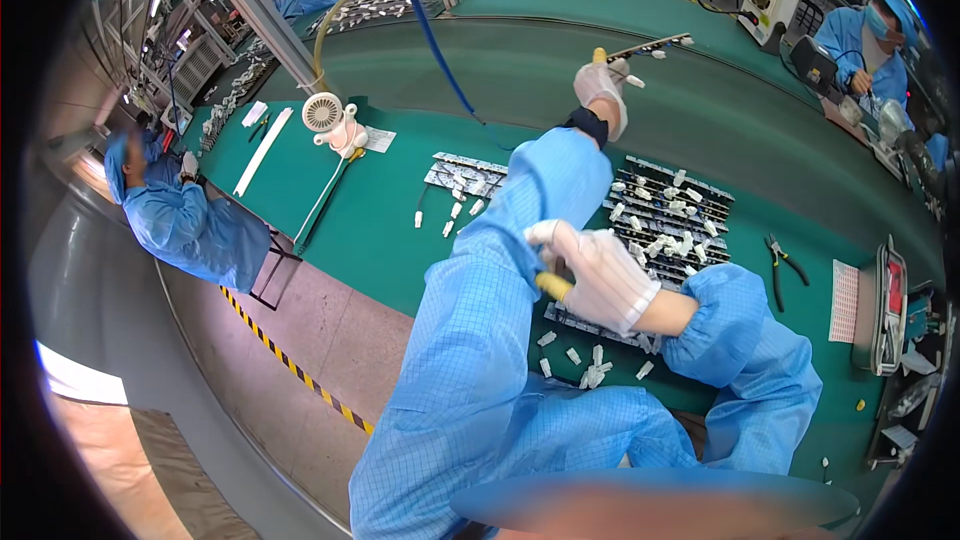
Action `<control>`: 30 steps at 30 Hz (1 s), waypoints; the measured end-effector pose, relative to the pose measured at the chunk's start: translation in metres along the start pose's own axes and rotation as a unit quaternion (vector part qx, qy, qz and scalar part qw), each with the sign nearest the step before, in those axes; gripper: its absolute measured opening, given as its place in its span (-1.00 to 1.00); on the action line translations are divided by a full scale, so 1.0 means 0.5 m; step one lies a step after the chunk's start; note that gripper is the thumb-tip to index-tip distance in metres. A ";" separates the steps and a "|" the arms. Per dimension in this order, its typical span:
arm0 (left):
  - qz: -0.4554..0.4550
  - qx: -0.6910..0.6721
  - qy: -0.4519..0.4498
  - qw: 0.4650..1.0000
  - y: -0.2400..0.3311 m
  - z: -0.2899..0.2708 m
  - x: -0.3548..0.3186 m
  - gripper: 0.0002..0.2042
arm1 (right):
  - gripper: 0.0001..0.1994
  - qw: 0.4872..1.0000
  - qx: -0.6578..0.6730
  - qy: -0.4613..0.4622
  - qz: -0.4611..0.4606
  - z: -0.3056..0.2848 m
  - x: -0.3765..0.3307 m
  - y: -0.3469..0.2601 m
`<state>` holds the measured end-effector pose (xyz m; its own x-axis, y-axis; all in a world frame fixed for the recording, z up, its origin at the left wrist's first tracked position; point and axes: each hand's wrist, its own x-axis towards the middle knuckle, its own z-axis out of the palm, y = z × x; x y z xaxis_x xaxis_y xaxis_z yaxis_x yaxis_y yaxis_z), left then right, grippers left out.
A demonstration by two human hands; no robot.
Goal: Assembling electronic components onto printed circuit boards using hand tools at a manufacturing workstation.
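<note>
My left arm stretches far across the green bench. My left hand [601, 100], in a thin white glove with a yellow finger cover, grips a narrow dark circuit board strip [655, 44] that has white connectors hanging from it. Closer in, my right hand [600, 278], gloved the same way, hovers by my left sleeve. Its thumb and forefinger are apart, and no held thing shows between them. Beneath and beyond it lie rows of similar strips [700, 202] with many white plugs. Loose white connectors [597, 368] rest on the bench near my body.
Black-handled pliers [786, 268] and a metal bin [882, 310] are on the right. At left stand a small fan [335, 124] and more strips [466, 172]. A blue hose [430, 30] hangs over the dark conveyor belt [520, 50]. Co-workers in blue [190, 210] sit around.
</note>
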<state>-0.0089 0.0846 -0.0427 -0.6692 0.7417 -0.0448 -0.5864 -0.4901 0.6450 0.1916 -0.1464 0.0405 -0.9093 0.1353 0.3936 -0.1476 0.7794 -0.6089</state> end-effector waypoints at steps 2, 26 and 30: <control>0.015 0.009 0.029 0.999 0.013 -0.003 0.005 -0.59 | -0.55 0.999 0.015 -0.035 0.004 -0.002 -0.012 -0.018; -0.151 0.028 -0.157 0.976 0.274 -0.008 -0.364 -0.62 | -0.31 0.709 0.654 0.165 0.207 -0.232 -0.143 0.071; -0.076 0.074 -0.199 0.974 0.267 -0.051 -0.393 -0.59 | -0.27 0.637 0.731 0.160 0.183 -0.266 -0.137 0.096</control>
<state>0.0328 -0.1384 0.0325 -0.3321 0.9340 0.1315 -0.5734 -0.3106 0.7581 0.2987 -0.0369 0.0760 -0.8956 0.4445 0.0182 -0.3659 -0.7127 -0.5985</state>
